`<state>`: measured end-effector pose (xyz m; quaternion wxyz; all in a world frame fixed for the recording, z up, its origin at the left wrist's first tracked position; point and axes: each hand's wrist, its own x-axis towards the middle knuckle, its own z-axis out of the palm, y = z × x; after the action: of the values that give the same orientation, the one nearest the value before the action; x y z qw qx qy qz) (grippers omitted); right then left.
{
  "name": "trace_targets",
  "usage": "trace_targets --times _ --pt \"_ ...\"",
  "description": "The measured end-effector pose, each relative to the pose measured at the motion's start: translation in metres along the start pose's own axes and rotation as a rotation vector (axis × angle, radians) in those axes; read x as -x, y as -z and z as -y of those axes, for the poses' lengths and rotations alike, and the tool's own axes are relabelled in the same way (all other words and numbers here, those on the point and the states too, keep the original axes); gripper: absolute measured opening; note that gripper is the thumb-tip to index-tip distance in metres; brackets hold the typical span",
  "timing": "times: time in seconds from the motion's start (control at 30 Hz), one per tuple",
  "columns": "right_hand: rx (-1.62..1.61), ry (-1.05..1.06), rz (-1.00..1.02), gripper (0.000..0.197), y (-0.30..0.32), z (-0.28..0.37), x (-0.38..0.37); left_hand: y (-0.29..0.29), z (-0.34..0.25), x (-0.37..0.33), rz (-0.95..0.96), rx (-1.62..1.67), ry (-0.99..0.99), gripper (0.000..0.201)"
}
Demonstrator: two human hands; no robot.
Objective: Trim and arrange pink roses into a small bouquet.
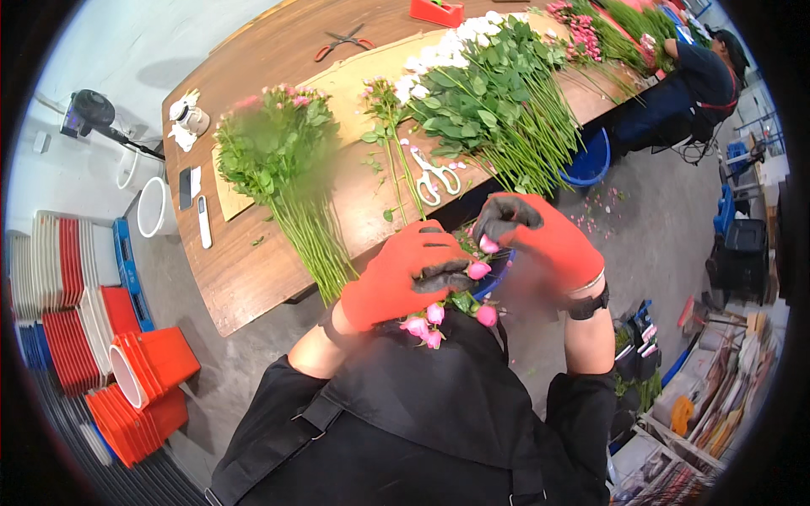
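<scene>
Pink roses [478, 271] at the near edge of the table, in front of the person's dark apron [422, 396]. Several heads show: two between the hands, one lower on the right, and a cluster of three below the left hand. The left hand [405, 278], in a red glove with a dark palm, is curled round the bunch, grasping it just under the blooms; its fingertips lie beside a rose. The right hand [544, 240], gloved alike, has thumb and fingers bent together at the uppermost rose; whether they grip a petal or only touch the head cannot be told. Behind the roses, partly hidden, is the rim of a blue bucket [503, 277].

The table [245, 291] bears, on its left, a bunch of pink flowers [283, 143] with stems pointing to the near edge; some thin sprays [392, 139] in the middle; and, to the right, a large heap of white roses [472, 38] with long green stems. Pale-handled scissors [434, 179] lie near the edge, between sprays and heap. Red-handled shears [342, 44] lie on the far side, left of a red dispenser [437, 12]. A phone [186, 189] lies near the left edge. Far right, a co-worker [700, 88] is beside more flowers. Orange buckets [139, 422] stand on the floor at left.
</scene>
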<state>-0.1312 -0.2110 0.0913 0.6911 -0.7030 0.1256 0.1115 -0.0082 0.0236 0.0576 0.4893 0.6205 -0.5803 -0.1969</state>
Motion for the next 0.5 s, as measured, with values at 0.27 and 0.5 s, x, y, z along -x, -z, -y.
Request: trace_targets --times 0.27,0.5 --pt "-0.484 0.089 0.232 0.085 -0.063 -0.070 -0.022 0.024 0.008 0.008 -0.602 0.888 0.374 0.033" --pt "-0.164 0.149 0.140 0.060 -0.094 -0.170 -0.084 0.109 0.146 0.051 -0.903 0.789 0.144 0.047"
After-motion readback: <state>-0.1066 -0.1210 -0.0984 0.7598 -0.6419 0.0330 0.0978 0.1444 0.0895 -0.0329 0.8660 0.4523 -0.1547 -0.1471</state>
